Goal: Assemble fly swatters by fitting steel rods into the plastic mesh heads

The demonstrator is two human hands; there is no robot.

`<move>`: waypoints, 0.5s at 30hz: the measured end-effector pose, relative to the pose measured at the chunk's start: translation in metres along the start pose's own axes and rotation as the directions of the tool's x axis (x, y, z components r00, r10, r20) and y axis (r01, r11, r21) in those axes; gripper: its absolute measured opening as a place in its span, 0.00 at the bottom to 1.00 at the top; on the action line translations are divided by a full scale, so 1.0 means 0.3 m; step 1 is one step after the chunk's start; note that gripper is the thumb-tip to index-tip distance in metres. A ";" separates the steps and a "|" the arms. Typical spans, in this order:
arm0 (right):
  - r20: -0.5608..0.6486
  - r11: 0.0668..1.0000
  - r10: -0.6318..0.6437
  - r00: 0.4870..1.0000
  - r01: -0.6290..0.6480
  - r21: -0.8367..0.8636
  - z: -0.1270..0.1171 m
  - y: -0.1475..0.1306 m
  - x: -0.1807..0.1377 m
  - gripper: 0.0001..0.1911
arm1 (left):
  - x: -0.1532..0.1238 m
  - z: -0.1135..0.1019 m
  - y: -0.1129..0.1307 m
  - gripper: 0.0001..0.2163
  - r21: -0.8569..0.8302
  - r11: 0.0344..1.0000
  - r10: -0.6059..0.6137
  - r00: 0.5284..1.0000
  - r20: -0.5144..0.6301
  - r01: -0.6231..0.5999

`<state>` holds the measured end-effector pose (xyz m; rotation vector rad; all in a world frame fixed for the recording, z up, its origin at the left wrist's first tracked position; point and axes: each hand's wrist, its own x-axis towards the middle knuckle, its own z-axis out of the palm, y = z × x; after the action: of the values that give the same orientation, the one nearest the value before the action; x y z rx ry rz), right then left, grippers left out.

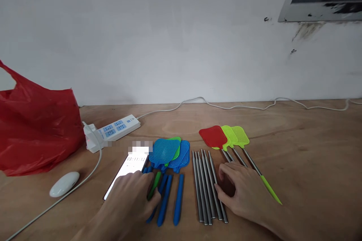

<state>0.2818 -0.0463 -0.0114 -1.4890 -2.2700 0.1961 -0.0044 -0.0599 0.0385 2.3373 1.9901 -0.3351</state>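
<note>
My left hand (134, 195) is closed around a green plastic handle (154, 185), which shows between thumb and index finger; its lower end is hidden. Several blue handles (178, 200) lie beside and under that hand. Blue and green fly swatter heads (166, 150) overlap just beyond. My right hand (246, 190) rests with thumb and index finger apart, the thumb at the rightmost of several metal rods (204, 188) lying side by side. Behind it lie fly swatters with a red head (214, 136) and yellow-green heads (240, 136); one has a yellow-green handle (270, 189).
A lit phone (135, 160) showing a timer lies beside my left hand. Farther left are a white power strip (120, 128), a white mouse-shaped object (65, 184) and a red plastic bag (39, 128). A white cable (237, 108) runs along the wall.
</note>
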 end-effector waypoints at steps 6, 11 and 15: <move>-0.028 0.998 0.025 0.999 -0.027 -0.060 0.019 0.003 -0.002 0.08 | 0.000 0.012 0.021 0.12 -0.191 0.972 0.109 0.983 -0.147 -0.136; -0.046 0.998 0.024 0.999 -0.027 -0.065 0.029 0.012 -0.001 0.08 | 0.010 0.002 0.076 0.12 -0.432 0.791 0.353 0.900 -0.255 -0.433; -0.044 0.997 0.026 0.999 -0.029 -0.075 0.030 0.019 0.001 0.08 | 0.024 0.003 0.109 0.11 -0.493 0.685 0.468 0.842 -0.267 -0.537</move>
<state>0.2826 -0.0426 -0.0213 -1.5477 -2.2467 0.0861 0.0287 -0.0586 0.0328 2.3850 1.1406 0.3796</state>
